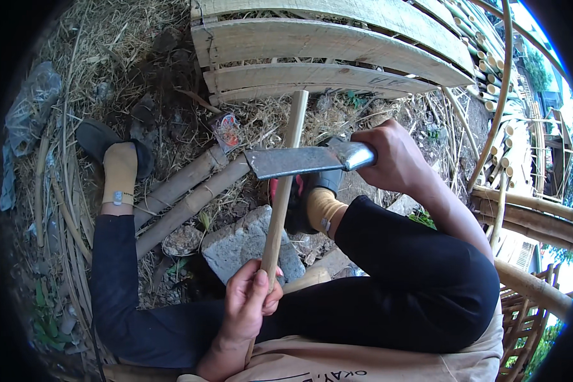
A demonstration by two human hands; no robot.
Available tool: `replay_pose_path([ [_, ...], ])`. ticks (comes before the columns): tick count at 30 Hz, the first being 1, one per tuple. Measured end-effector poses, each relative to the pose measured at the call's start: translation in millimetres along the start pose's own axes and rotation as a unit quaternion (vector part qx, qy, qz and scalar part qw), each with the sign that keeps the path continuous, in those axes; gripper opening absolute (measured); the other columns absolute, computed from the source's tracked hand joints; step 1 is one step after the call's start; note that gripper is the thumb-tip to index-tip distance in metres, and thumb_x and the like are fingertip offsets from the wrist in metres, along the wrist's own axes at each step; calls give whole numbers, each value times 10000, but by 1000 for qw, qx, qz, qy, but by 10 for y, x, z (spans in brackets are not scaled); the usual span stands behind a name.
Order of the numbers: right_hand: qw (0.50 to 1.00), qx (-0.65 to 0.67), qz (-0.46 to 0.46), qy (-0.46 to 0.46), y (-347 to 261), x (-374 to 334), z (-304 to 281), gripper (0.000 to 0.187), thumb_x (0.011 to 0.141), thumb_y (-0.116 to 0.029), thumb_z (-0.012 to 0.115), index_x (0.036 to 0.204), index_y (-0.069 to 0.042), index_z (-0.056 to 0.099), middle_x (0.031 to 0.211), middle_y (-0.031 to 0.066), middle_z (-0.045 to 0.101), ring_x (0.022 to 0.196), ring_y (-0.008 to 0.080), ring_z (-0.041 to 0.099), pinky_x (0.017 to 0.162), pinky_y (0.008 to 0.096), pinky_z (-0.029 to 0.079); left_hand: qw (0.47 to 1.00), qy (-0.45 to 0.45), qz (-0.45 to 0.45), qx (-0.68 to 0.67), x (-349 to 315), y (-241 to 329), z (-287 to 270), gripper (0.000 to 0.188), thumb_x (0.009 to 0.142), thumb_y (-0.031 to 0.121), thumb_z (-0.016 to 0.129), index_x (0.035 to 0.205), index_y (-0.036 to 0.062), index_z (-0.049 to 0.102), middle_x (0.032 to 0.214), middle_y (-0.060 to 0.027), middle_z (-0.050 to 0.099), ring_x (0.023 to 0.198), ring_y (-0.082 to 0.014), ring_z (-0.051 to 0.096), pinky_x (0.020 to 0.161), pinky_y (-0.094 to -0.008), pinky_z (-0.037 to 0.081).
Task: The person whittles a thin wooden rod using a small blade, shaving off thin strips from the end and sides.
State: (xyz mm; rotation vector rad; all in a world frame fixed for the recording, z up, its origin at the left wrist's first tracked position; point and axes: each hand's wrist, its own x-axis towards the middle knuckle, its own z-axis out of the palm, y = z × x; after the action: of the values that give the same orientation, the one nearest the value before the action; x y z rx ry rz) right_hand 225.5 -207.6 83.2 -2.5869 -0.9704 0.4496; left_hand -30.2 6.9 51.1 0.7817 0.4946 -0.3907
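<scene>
- Head view: a pale stick (275,235), likely bamboo, stands in the middle, leaning from 12 o'clock down to 7 o'clock.
- Left hand (248,296), at 7 o'clock, has its fingers curled closed around the stick, low down.
- Right hand (391,156), at 2 o'clock, has its fingers wrapped tight on the handle of a big chopping knife (305,160). The blade points to 10 o'clock and crosses the stick; I cannot tell if they touch.
- A gray stone block (226,248) sits at 7 o'clock.
- The stick looks light, stiff and dry, not slippery. Low down, away from the blade, seems the safest hold.
- The knife looks heavier; its handle is the place to grab.
</scene>
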Motion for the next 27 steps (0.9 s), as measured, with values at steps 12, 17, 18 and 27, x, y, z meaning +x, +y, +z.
replay_pose_path([
  [12, 981, -87, 118, 128, 505, 120, -22, 247, 675, -76, 638, 891, -40, 751, 717, 198, 683, 666, 380, 685, 681, 443, 564, 997, -10, 6, 70, -74, -112, 147, 294, 1071, 294, 511, 1063, 3, 550, 649, 32, 425, 531, -8, 321, 455, -185, 229],
  [17, 981, -158, 51, 98, 494, 27, -77, 269, 669, -73, 630, 914, -62, 740, 695, 196, 668, 666, 376, 678, 665, 465, 543, 1000, 12, 8, 21, -59, -64, 83, 282, 1073, 284, 506, 1080, 4, 545, 635, 14, 449, 512, -13, 330, 450, -188, 237],
  [18, 978, -160, 43, 129, 433, -18, -35, 213, 686, -83, 643, 876, -35, 724, 702, 205, 668, 687, 388, 681, 688, 467, 544, 1000, -1, 14, 27, -37, -18, 86, 275, 1076, 276, 499, 1086, 4, 541, 630, 9, 445, 508, -14, 324, 444, -189, 236],
  [27, 972, -4, 198, 130, 317, 73, -82, 345, 912, -335, 730, 861, 6, 730, 599, 118, 616, 523, 181, 552, 558, 378, 447, 998, -56, 8, -2, -59, 149, -16, 265, 1079, 280, 478, 1097, 19, 512, 627, -1, 426, 497, -16, 280, 435, -192, 224],
])
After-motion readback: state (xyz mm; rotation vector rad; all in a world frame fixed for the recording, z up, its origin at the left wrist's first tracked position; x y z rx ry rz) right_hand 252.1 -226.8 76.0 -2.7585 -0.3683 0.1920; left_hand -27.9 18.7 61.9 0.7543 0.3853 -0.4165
